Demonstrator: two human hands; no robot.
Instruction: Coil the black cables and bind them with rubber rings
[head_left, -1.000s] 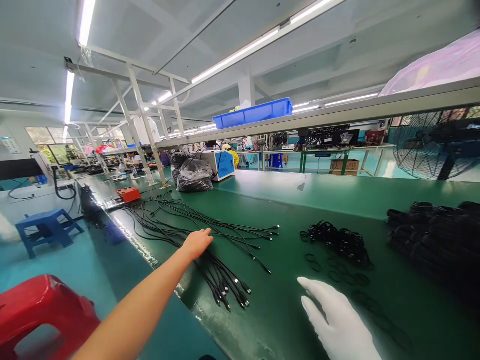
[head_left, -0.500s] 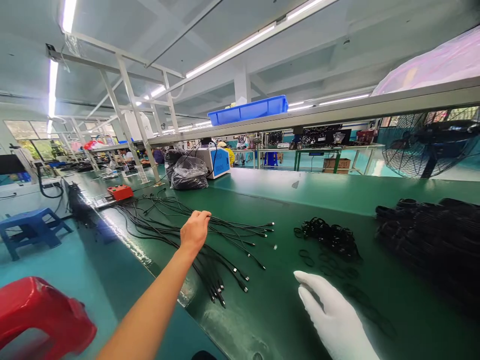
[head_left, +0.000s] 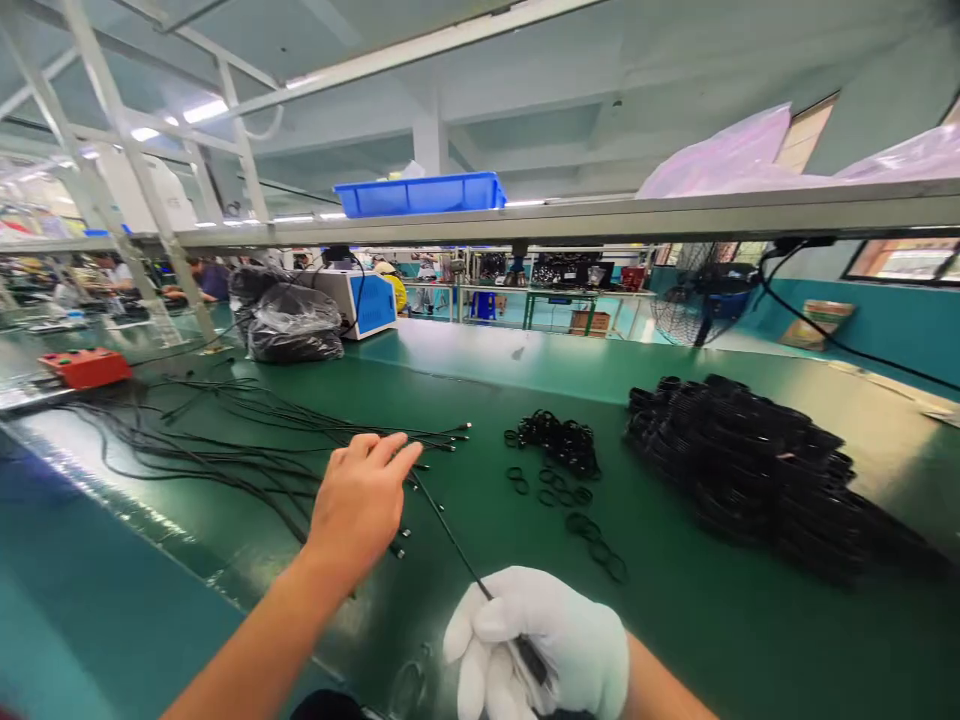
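My right hand (head_left: pixel 536 640), in a white glove, is closed around a black cable (head_left: pixel 450 535), and a dark end piece shows between its curled fingers. The cable runs straight from there up to the fingertips of my bare left hand (head_left: pixel 364 490), which closes lightly on it; the exact grip is partly hidden. More black cables (head_left: pixel 225 455) lie spread to the left and under my left hand, their metal plugs pointing right. Beyond my right hand, small black loops (head_left: pixel 559 443) form a pile, with several single ones nearer.
Coiled black cables (head_left: pixel 742 470) are heaped on the green table (head_left: pixel 465 380) at right. At the back left are a bagged bundle (head_left: pixel 292 320), a blue-and-white machine (head_left: pixel 371 302) and a red box (head_left: pixel 86 368). A shelf above carries a blue tray (head_left: pixel 420 195).
The view has turned right and closer to the table. My right hand has gone from open and empty to gripping a cable near me. My left hand is now at the cable's other visible end.
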